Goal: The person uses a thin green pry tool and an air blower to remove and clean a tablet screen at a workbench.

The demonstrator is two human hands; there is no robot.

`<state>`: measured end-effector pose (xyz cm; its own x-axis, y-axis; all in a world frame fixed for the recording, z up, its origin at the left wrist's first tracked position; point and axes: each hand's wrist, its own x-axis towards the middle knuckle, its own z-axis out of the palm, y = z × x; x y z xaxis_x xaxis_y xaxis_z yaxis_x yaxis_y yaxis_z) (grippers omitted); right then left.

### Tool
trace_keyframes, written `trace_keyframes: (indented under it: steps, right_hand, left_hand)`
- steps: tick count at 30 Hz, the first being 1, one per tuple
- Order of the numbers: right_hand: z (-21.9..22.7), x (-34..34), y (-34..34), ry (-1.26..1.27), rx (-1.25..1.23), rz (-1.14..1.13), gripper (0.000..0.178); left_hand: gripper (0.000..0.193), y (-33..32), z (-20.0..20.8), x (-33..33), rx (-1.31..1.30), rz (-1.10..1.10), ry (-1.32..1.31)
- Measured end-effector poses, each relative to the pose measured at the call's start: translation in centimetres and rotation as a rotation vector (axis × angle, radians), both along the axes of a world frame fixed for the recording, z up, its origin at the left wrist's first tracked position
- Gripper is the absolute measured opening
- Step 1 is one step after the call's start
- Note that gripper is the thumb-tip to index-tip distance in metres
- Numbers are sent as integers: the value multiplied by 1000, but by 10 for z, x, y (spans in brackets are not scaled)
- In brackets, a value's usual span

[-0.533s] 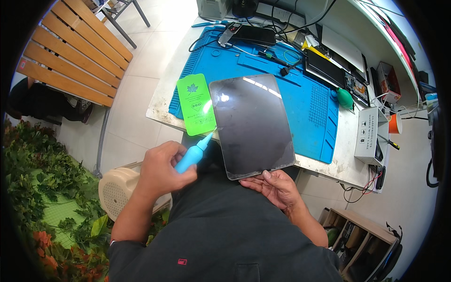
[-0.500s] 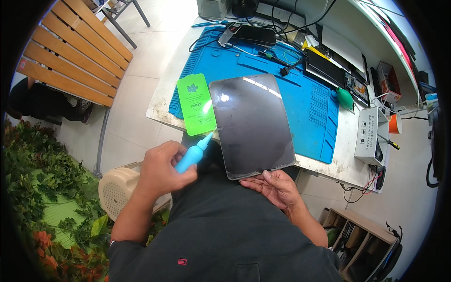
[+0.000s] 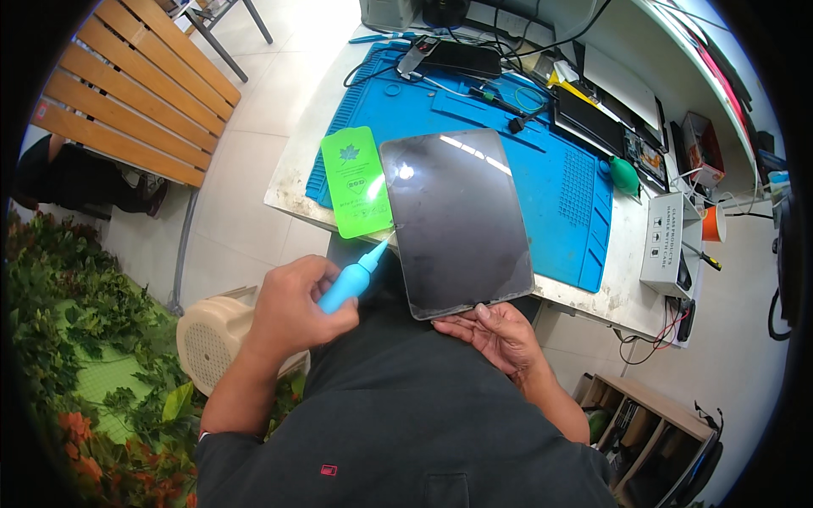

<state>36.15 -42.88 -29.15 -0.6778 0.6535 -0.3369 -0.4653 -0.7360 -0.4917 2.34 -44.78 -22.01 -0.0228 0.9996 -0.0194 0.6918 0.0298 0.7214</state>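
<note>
Closed around a light blue squeeze bottle [image 3: 345,288] is my left hand [image 3: 298,306]. The bottle tilts up to the right, its thin nozzle close to the left edge of a dark tablet [image 3: 457,224]; whether the tip touches cannot be made out. My right hand [image 3: 500,339] grips the tablet's lower edge, thumb on top and fingers beneath. Smudges mark the tablet's glass, and its upper part lies over a blue work mat [image 3: 550,229]. A green card-like sheet [image 3: 356,186] with a leaf print lies left of the tablet, partly past the table edge.
Along the back of the white table [image 3: 292,182] are cables, a black device [image 3: 461,59], and opened electronics [image 3: 645,157]. On the right stand a green air blower [image 3: 624,176], a white box [image 3: 663,245] and an orange cup [image 3: 714,223]. A beige stool [image 3: 212,347] is at lower left.
The bottle, tablet and green sheet have shifted very slightly in the picture. Both hands keep the same hold, and the nozzle remains near the tablet's left edge.
</note>
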Motion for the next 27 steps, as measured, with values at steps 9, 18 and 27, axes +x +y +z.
trace_keyframes:
  steps: [9,18,27]
  right_hand:
    - [-1,0,-1,44,42,-10,50]
    - [0,-2,-2,23,18,-23,49]
    - [-5,-2,-3,32,38,-23,50]
  left_hand:
    - [29,-5,-4,-1,40,-5,-23]
    - [30,-7,-6,-1,43,-11,-30]
    - [29,-5,5,-15,-6,-67,-169]
